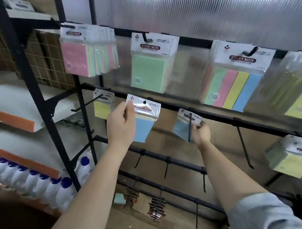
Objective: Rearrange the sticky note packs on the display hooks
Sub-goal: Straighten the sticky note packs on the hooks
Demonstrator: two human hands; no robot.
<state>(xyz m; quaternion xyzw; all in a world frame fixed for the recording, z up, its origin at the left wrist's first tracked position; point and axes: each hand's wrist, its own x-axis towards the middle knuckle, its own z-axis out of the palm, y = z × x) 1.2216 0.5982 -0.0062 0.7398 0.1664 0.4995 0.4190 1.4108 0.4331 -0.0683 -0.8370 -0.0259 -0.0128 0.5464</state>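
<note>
While left hand (120, 123) pinches blue pack (143, 117) (white header) | right hand (200, 133) grips hooked blue pack (184, 125)

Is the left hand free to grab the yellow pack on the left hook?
Probably not as things stand: the left hand already holds a blue pack by its header. The yellow pack hangs close by, with nothing between them.

wall: ribbed translucent panel (184, 14) | left: black metal shelving (20, 61), white bottles with blue caps (41, 182), cardboard boxes (44, 59) | floor: brown (134, 221)
</note>
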